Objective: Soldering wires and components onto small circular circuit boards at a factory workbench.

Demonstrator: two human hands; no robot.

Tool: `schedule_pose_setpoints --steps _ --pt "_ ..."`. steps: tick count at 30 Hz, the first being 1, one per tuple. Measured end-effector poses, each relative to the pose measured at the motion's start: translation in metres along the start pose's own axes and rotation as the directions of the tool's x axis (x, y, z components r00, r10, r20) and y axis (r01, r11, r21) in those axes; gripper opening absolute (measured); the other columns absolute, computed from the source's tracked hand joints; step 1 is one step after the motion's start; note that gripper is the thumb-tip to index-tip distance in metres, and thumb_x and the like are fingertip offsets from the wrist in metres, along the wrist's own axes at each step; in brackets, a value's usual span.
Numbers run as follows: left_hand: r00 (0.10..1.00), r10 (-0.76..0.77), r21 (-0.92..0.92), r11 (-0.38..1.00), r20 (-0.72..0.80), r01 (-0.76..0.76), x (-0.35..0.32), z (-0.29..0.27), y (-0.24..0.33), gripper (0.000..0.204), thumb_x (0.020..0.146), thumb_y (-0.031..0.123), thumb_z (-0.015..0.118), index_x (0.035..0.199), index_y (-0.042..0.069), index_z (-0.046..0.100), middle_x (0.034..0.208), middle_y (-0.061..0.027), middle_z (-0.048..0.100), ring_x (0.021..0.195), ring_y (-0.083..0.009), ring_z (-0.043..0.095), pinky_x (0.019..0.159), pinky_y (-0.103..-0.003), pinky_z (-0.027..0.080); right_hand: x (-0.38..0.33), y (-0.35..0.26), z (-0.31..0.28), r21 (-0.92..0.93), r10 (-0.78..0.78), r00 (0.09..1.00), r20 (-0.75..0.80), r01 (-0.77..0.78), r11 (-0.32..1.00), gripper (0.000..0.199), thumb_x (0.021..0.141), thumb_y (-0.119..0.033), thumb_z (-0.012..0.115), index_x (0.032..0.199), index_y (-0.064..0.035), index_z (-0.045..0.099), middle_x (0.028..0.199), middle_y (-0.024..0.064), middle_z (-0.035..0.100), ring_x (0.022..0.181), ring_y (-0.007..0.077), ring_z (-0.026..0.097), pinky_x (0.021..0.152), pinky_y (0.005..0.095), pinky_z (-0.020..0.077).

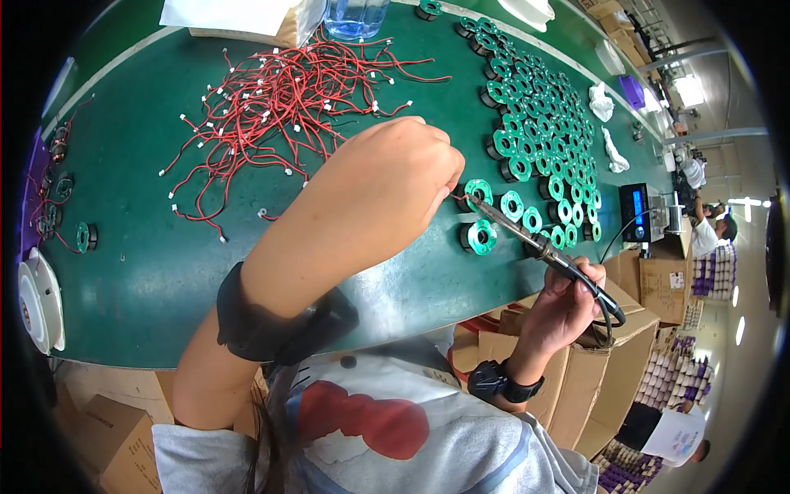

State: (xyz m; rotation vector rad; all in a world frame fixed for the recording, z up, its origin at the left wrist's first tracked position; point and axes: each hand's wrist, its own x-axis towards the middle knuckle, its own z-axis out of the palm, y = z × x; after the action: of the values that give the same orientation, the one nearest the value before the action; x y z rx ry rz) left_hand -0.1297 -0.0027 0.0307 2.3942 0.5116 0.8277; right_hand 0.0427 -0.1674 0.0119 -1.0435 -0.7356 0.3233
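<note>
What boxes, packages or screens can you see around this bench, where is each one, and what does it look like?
Soldering station: right end of the bench, small dark box with a lit blue screen.
Cardboard boxes: under the bench's near edge, beside the right hand, brown, flaps open.
Box: right of the station, brown with a white label.
Boxes: lower left, brown.
Package: bench's far edge, flat, tan and white.

One head-worn fisheye view — looking steeply down, close over the green workbench [148,280] — edges bending at the rim.
</note>
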Motion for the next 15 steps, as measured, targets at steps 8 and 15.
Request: schedule_pose_setpoints --steps 8,15 --pt "1.0 0.012 -0.007 1.0 -0.004 -0.012 -0.0003 0.0002 0.0014 0.008 0.07 0.007 0.054 0.067 0.0 0.051 0.067 -0.0093 0.049 0.069 -0.0257 0.046 0.064 -0.034 0.039 0.0 0.0012 -0.0038 0.019 0.001 1.0 0.011 -0.001 1.0 0.017 0.073 -0.009 0.055 0.084 -0.0007 0.045 0.072 0.0064 0.045 0.056 0.0089 0.041 0.048 0.0181 0.0309" --pt "1.0 0.024 0.04 0.999 0.0 -0.024 -0.0011 0.0005 -0.0013 0.008 0.069 0.005 0.053 0.065 0.0 0.05 0.065 -0.0095 0.048 0.068 -0.0259 0.046 0.063 -0.034 0.039 0.001 -0.0018 -0.005 -0.039 -0.088 0.995 -0.039 0.086 0.996 0.019 0.074 -0.013 0.056 0.084 -0.0019 0.045 0.072 0.0065 0.046 0.055 0.0094 0.04 0.048 0.0195 0.0309"
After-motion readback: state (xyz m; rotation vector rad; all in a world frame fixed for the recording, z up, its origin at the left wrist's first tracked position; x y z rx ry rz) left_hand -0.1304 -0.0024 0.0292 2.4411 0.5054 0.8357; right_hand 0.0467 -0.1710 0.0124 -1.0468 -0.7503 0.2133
